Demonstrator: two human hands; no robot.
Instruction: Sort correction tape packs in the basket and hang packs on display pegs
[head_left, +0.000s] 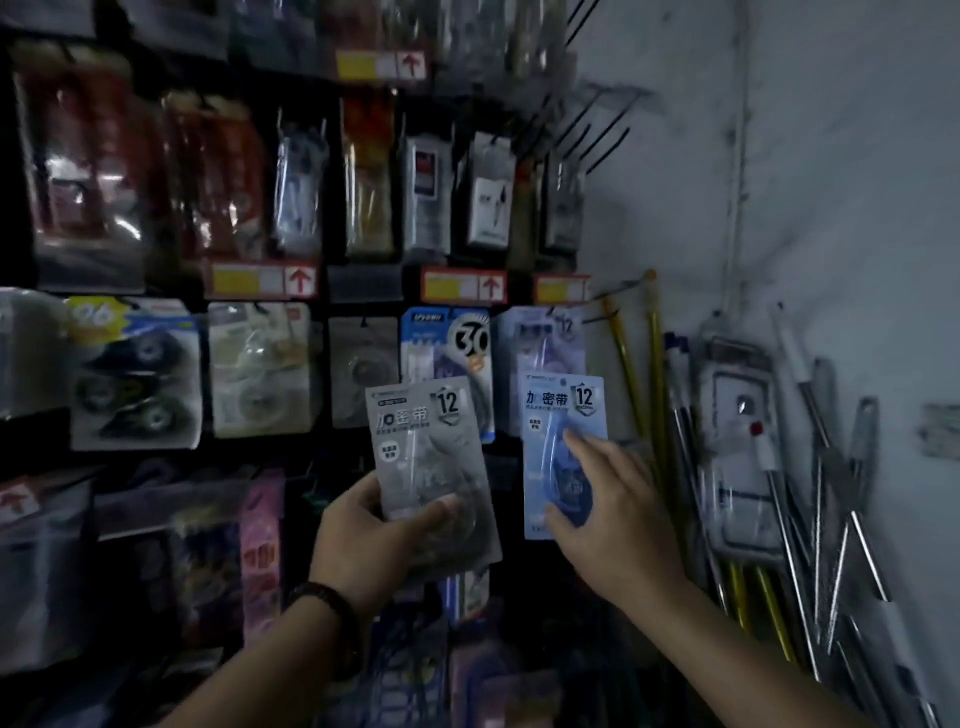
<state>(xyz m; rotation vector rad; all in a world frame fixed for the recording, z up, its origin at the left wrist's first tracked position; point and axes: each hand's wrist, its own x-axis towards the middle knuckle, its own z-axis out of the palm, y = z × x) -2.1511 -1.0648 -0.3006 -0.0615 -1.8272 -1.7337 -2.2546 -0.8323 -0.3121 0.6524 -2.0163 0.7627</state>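
A person is standing before a dim stationery display, working with both hands in the lower centre of the frame. The left hand (374, 540), a dark beaded bracelet (324, 597) showing at its wrist, is grasping a grey correction tape pack (431, 462) by its lower half, thumb lying across the front and fingers curled behind, so the card is rising up and slightly tilted above the hand. Just to its right, the right hand (608, 509) is pressing a blue correction tape pack (563, 452) from the front, with fingertips spread over the clear blister and the thumb at the card's lower left edge; the hand is not clenched, and whether it is actually gripping the pack or only steadying it cannot be told. The blue pack is standing upright, its top half clear of the hand and overlapping another hanging blue pack (545, 338) marked with the same "12". Both held cards are bearing a shield badge with the number 12 at the upper right. Behind the grey pack, a pack marked "30" (452, 348) is hanging on the display. Red-and-yellow price tags (462, 286) are running across the centre of the frame. At the right, yellow and metal rods (654, 374) are leaning against a pale wall (831, 182). Bare black pegs (597, 130) are jutting out at the upper right.
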